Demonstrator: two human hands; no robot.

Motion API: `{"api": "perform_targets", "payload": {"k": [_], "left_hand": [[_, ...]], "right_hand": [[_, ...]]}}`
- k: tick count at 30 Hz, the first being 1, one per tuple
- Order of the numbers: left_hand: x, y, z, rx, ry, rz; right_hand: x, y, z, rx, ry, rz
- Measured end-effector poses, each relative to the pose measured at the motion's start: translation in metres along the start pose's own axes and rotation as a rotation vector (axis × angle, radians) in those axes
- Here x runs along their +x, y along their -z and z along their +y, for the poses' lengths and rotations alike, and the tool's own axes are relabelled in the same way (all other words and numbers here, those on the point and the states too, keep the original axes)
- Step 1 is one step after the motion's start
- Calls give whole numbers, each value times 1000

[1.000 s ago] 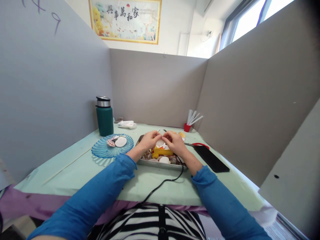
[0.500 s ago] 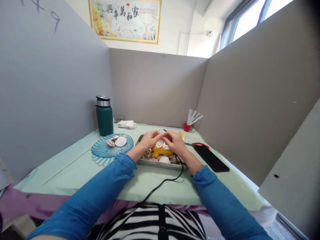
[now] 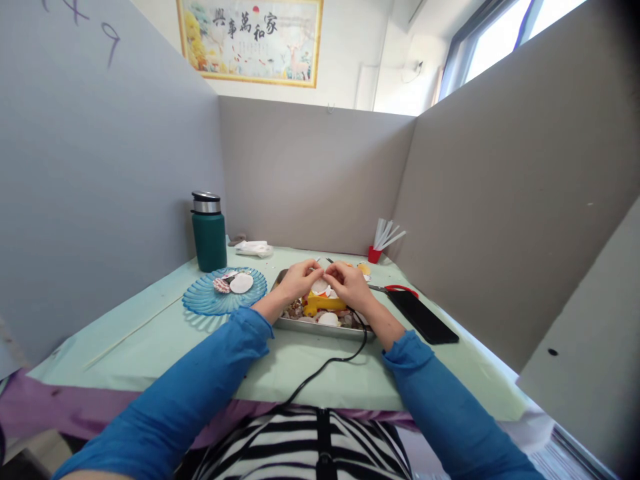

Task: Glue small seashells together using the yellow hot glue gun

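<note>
My left hand (image 3: 301,280) and my right hand (image 3: 346,283) meet over a metal tray (image 3: 320,327), fingers closed in a pinch. Between the fingertips is a pale, round shell (image 3: 320,286), partly covered by the fingers. Beneath it a yellow glue gun (image 3: 326,303) lies across the tray, its black cord (image 3: 333,360) running over the near side toward my body. Several shells, among them a white one (image 3: 329,319), surround the glue gun. My forearms hide parts of the tray's sides.
To the left stand a blue glass plate (image 3: 200,301) bearing shells and a green bottle (image 3: 210,240). On the right are a black phone (image 3: 424,317), red-handled scissors (image 3: 403,291) and a red cup (image 3: 375,255) of glue sticks. Grey partitions (image 3: 320,177) enclose the table.
The pale shell between my fingertips seems slightly tilted and shows less brightly. Both hands keep nearly the same place.
</note>
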State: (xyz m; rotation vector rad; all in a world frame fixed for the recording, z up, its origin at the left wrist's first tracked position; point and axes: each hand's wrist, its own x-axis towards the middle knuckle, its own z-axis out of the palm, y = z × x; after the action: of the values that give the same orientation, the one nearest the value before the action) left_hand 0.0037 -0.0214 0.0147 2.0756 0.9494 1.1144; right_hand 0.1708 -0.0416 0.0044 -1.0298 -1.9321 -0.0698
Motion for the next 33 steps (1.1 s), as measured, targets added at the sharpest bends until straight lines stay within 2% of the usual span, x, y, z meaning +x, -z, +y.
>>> {"api": "perform_targets", "payload": {"k": [17,33], "left_hand": [[1,0,0,36,-40,25],[2,-2,-2,-66,12,-17]], "right_hand": [[0,0,0,-6,1,13],[1,-1,2,1,-5,43]]}}
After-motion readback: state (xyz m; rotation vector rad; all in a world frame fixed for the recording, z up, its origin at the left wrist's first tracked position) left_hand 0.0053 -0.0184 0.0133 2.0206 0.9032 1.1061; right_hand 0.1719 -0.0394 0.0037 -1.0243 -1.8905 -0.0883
